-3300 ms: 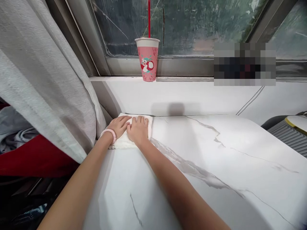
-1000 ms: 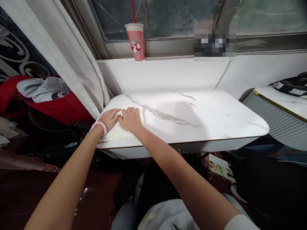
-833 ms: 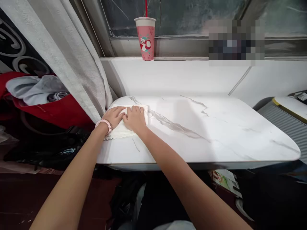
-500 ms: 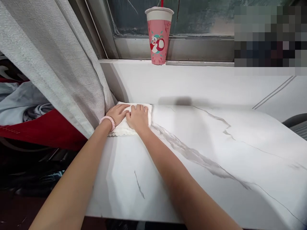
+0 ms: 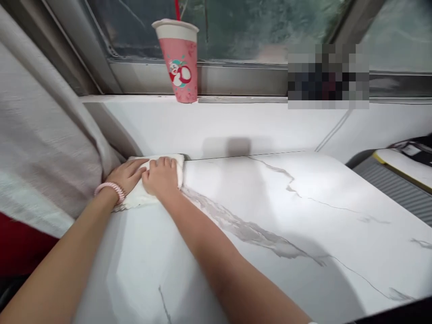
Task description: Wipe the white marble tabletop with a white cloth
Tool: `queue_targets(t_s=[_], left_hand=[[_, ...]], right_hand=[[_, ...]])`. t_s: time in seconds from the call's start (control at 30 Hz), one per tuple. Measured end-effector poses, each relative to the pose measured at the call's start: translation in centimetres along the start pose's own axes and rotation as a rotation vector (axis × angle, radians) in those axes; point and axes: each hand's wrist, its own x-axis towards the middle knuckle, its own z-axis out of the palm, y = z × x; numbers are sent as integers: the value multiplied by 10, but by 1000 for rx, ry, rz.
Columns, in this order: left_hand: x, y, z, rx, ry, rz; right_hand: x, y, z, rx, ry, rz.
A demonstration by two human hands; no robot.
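A folded white cloth (image 5: 138, 198) lies at the far left corner of a white marble-patterned table (image 5: 270, 216). My left hand (image 5: 126, 175) and my right hand (image 5: 161, 177) press flat on the cloth side by side, fingers toward the wall. A pink coiled band circles my left wrist. Most of the cloth is hidden under my hands.
A pink paper cup (image 5: 179, 60) with a red straw stands on the window sill (image 5: 236, 100) above the table. A grey curtain (image 5: 43, 148) hangs at the left, touching the table corner. A ribbed grey surface (image 5: 398, 189) adjoins at the right.
My hands slid the cloth from the near left edge of the table up to the far left corner by the wall. The view has shifted closer.
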Motion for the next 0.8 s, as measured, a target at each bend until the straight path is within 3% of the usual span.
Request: queue_targets(t_s=[0.17,0.3,0.63,0.8], left_hand=[[-15,2,3,27,11,10],[-42,10,2,31,33,18],[-140,44,-22,-23,-16,-37],[-193,55,-28,30,3,-28]], right_hand=[[-18,-2,-8,-42,7,2],[-42,-9,-21,-34,-44,-5],[-125,-45,-58,-4,-143,-6],[-172,-64,-77,-4,-108,-44]])
